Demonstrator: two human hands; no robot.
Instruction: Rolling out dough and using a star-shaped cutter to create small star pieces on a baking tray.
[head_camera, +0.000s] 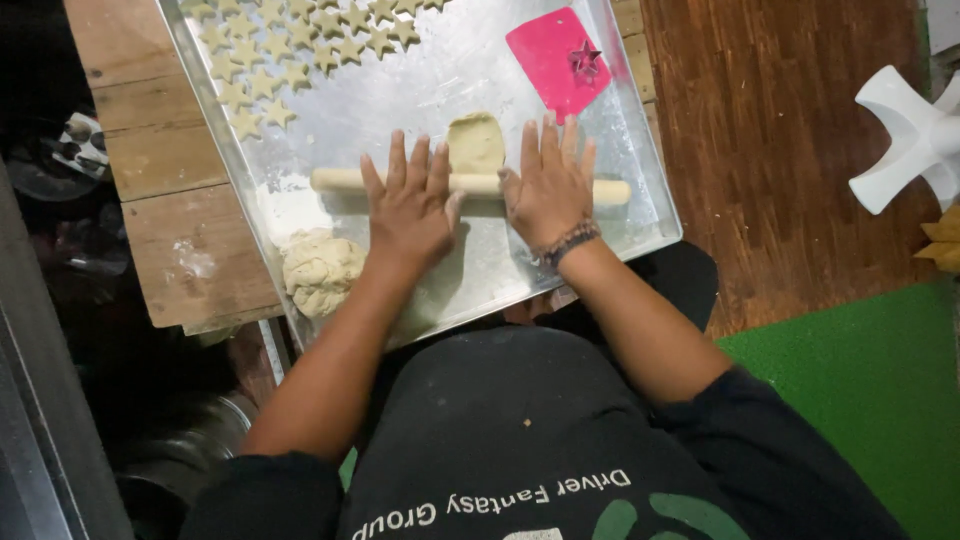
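A wooden rolling pin (335, 180) lies across a large metal tray (440, 70). My left hand (410, 205) and my right hand (548, 185) press flat on top of it, fingers spread. Between the hands a small flattened piece of pale dough (475, 142) sticks out beyond the pin. A lump of dough (320, 270) sits at the tray's near left corner, beside a patch of flour (290, 205).
Several star-shaped dough cutouts (290, 45) lie in rows at the tray's far left. A pink plastic scraper (555, 60) with a star cutter (585, 58) on it rests at the far right. The tray sits on a wooden table (160, 150). A white plastic object (905, 135) stands on the floor.
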